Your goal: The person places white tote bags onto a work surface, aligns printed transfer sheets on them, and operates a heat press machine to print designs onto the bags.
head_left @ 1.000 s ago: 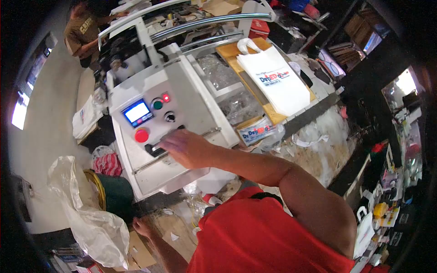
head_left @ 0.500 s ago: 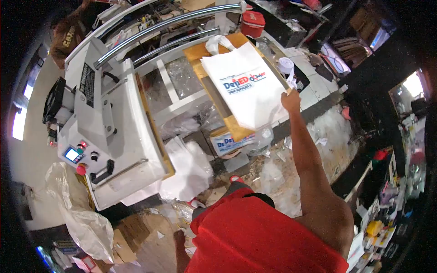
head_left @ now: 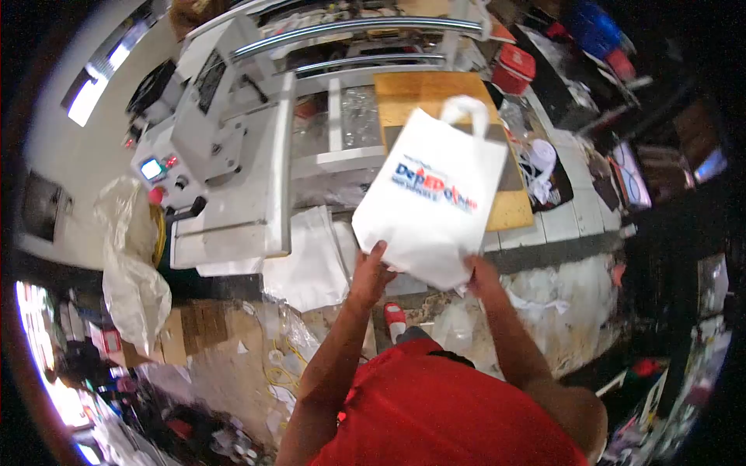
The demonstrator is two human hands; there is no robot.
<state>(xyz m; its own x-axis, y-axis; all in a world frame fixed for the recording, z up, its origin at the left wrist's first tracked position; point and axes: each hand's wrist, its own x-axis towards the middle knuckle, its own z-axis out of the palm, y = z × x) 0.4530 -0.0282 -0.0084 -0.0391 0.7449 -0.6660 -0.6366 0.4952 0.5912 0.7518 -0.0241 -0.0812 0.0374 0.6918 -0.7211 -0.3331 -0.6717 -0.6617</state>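
A white tote bag (head_left: pixel 435 225) with a looped handle and red and blue "DepED" lettering is held tilted in front of me. My left hand (head_left: pixel 371 273) grips its lower left edge, thumb on the front face. At its lower right corner my right hand (head_left: pixel 482 276) is closed on the fabric. The bag's upper part overlaps a tan board (head_left: pixel 509 217) with a grey pad (head_left: pixel 509 175). To the left stands a heat press (head_left: pixel 241 171) with its small lit screen (head_left: pixel 151 168).
White sheets (head_left: pixel 307 260) hang below the press. Chrome rails (head_left: pixel 357 29) cross the machine's back. A red container (head_left: pixel 513 68) and a white roll (head_left: pixel 542 155) are at the right. Crumpled plastic (head_left: pixel 128 264) hangs left; cardboard (head_left: pixel 183 334) and scraps lie on the floor.
The bag has come off the board toward me and tilted. My left hand has risen from low beside my body to grip it. The right hand stays on the bag; the view has turned.
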